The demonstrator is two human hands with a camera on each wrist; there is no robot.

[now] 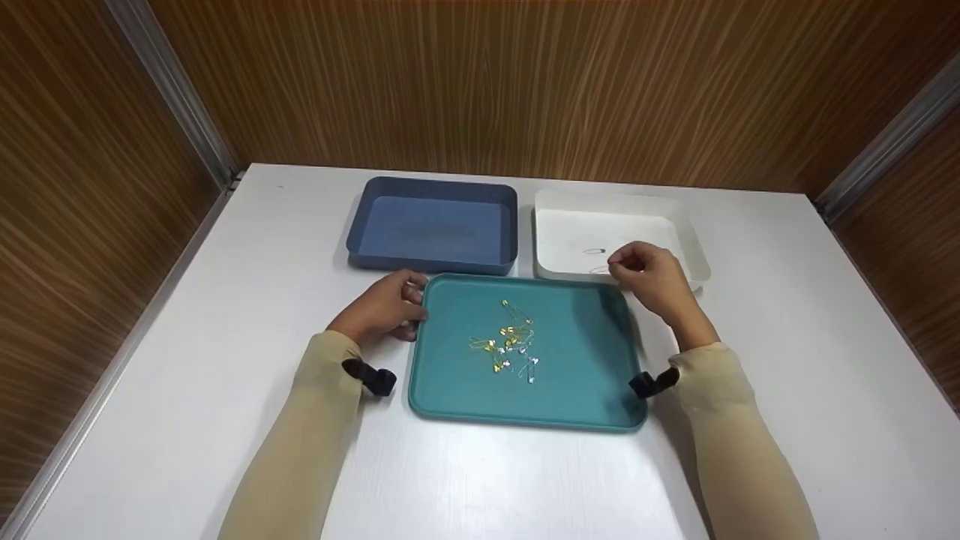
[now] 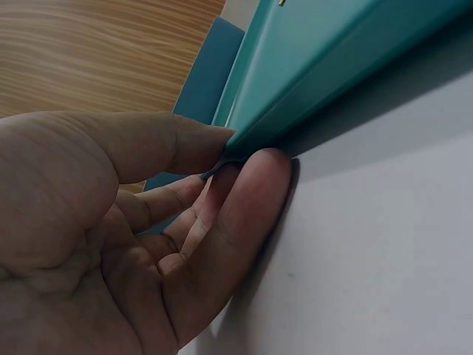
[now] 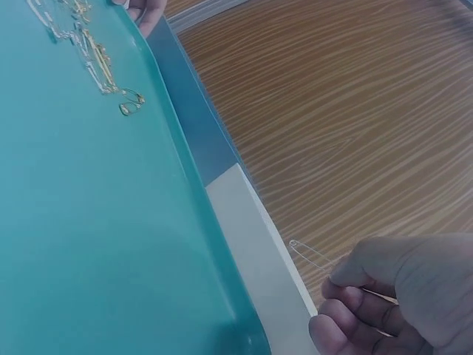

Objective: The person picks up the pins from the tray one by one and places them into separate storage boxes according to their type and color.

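L hand [image 1: 384, 306] grips far-left corner of teal tray [image 1: 585, 375], thumb on rim, fingers curled under. R hand [image 1: 651, 277] pinches a silver pin [image 3: 310, 254] over white tray [image 1: 694, 247]. Pin pile [image 1: 510, 346] mid teal tray; blue tray [image 1: 431, 191] behind, all on tabletop [image 1: 787, 360].

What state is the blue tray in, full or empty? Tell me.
Empty, as far as shown. In the head view the blue tray has a bare floor, while pins lie in the teal tray and one in the white tray.
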